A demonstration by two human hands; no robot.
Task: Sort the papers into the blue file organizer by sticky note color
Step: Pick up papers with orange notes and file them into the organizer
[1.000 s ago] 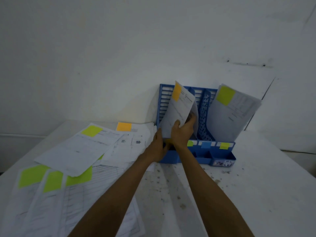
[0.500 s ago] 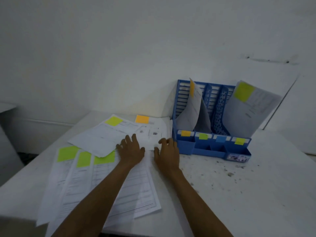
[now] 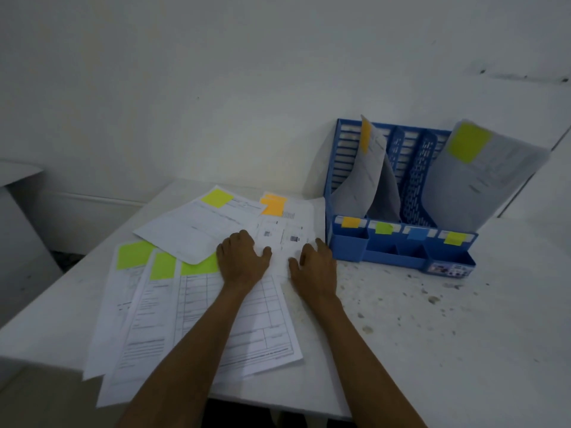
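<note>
Two hands: both lie palm down with fingers spread flat, gripping nothing; the left hand [image 3: 242, 261] rests on the loose papers [image 3: 197, 307], the right hand [image 3: 315, 267] at their right edge, partly on bare table.
Organizer: the blue organizer [image 3: 398, 254] stands upright at the back right of the table, just beside the right hand but apart from it.
Slots: front tabs run orange, green, blue, yellow from left to right.
Filed sheets: an orange-note sheet [image 3: 360, 180] curls in the leftmost slot; a yellow-note sheet [image 3: 482, 177] leans out of the rightmost slot past the organizer's right side.
Loose papers: they fan across the left half of the table, overlapping; three carry green notes [image 3: 134, 254], one at the back a yellow-green note [image 3: 217, 198], one an orange note [image 3: 272, 205].
Edges: several near sheets overhang the table's front edge at the left.
Open room: the right half of the table [image 3: 448, 350], in front of the organizer, is bare.
Surface: white, speckled with dark flecks and stains.
Room: plain white wall [image 3: 216, 88] behind; dim light.
</note>
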